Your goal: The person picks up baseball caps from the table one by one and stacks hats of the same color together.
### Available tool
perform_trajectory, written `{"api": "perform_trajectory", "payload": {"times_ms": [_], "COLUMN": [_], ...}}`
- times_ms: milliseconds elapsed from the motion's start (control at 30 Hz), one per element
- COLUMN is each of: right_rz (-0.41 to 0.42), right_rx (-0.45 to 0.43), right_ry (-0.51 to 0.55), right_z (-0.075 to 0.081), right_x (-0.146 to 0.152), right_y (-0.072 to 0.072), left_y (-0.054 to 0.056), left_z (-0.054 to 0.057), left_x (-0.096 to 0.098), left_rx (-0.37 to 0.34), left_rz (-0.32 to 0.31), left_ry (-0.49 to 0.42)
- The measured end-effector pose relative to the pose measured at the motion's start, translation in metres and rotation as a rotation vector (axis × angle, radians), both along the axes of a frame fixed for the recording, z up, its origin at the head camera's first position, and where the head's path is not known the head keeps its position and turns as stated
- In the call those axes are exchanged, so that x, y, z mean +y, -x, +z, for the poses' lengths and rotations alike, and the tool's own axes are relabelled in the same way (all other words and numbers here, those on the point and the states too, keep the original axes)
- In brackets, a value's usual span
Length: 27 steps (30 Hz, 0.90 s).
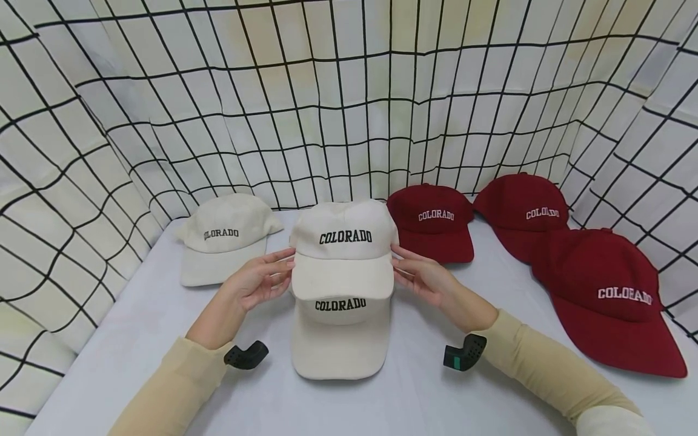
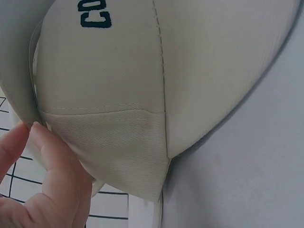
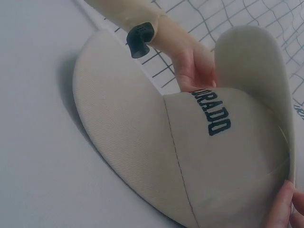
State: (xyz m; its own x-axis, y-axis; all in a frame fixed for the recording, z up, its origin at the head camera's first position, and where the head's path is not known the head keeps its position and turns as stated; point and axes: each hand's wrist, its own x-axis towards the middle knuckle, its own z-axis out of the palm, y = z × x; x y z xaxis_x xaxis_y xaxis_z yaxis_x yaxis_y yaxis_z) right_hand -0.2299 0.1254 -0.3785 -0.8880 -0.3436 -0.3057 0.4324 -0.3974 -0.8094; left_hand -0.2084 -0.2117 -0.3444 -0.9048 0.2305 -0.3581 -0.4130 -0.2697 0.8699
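Note:
Two off-white baseball caps lettered COLORADO are in the middle of the head view. The upper cap point(image 1: 343, 278) sits over the crown of the lower cap point(image 1: 340, 351), whose brim rests on the white surface. My left hand point(image 1: 262, 280) pinches the upper cap's left edge between thumb and fingers; the left wrist view shows this pinch beside the lower cap's crown point(image 2: 99, 80). On the opposite edge my right hand point(image 1: 422, 275) pinches the same cap, its fingertips point(image 3: 283, 194) at the brim's side in the right wrist view. The crown's inside is hidden.
Another off-white cap point(image 1: 226, 239) lies to the left. Right of the stack are three dark red caps: one behind point(image 1: 431, 221), one farther right point(image 1: 523, 212) and one nearer point(image 1: 611, 297). Grid-patterned cloth walls point(image 1: 349, 121) enclose the white surface point(image 1: 262, 393) at back and sides.

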Motion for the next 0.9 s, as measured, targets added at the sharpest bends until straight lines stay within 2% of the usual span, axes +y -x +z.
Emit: {"api": "perform_trajectory", "payload": {"times_ms": [267,633,900], "right_rz": [0.014,0.01,0.015], "right_rx": [-0.003,-0.021,-0.033], "right_ry": [0.021,-0.012,0.009], "right_z": [0.0,-0.005,-0.008], "right_x": [0.002,0.004,0.003], "right_y": [-0.01,-0.018,-0.025], "left_y": [-0.004,-0.005,-0.008], "left_z": [0.001,-0.002,-0.004], "left_x": [-0.002,-0.002,-0.005], "left_rx": [0.004,0.01,0.009], "left_rz": [-0.011,-0.037,-0.045], "left_ry": [-0.035,-0.012,-0.019]}}
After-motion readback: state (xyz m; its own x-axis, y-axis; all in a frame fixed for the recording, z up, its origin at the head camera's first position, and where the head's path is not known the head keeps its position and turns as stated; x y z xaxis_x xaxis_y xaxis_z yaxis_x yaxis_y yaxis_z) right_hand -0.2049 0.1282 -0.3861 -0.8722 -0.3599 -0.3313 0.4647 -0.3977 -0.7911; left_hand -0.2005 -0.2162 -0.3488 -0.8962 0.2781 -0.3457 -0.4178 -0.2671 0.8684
